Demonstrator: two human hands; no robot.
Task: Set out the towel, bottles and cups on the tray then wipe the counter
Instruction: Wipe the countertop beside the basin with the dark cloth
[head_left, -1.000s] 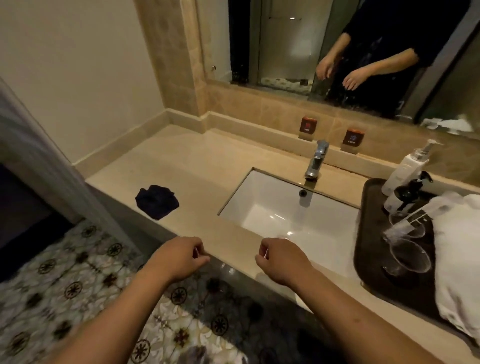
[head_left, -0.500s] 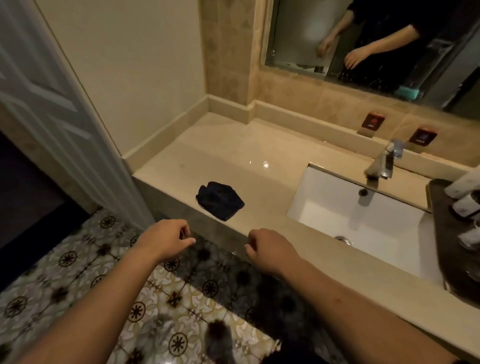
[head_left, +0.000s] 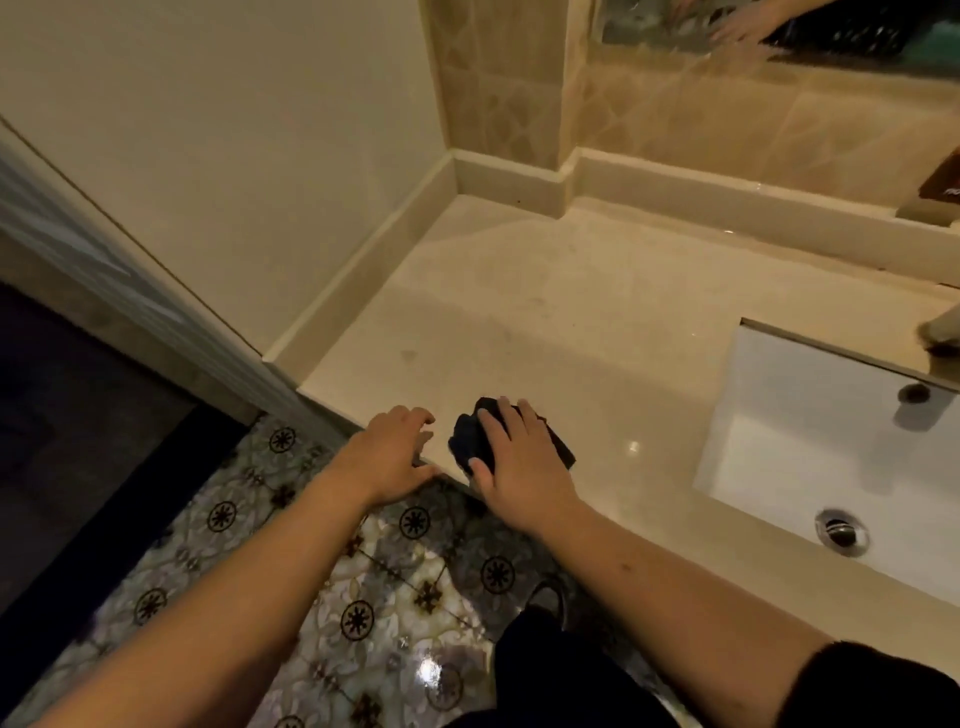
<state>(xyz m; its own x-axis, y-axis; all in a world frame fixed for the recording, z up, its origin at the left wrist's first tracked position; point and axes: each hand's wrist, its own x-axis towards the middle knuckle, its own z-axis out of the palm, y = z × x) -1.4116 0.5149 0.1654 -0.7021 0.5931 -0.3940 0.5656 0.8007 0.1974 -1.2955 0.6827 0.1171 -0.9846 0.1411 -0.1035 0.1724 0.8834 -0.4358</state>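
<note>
A crumpled dark cloth (head_left: 466, 440) lies on the beige stone counter (head_left: 571, 322), close to its front edge and left of the sink. My right hand (head_left: 519, 460) lies on top of the cloth, fingers over it and thumb against its near side, gripping it. My left hand (head_left: 389, 457) rests just left of the cloth at the counter's front edge, fingers spread and holding nothing. The tray, towel, bottles and cups are out of view.
A white sunken sink (head_left: 831, 441) with a metal drain (head_left: 841, 532) fills the right side. The faucet's base (head_left: 943, 338) shows at the right edge. A wall and raised ledge (head_left: 509, 179) bound the counter at left and back. A door (head_left: 104, 270) stands left, above patterned floor tiles (head_left: 337, 597).
The view has swung left, so the tray has left the frame. Both hands moved forward from loose fists. My right hand has come down on the dark cloth and my left hand reached the counter edge.
</note>
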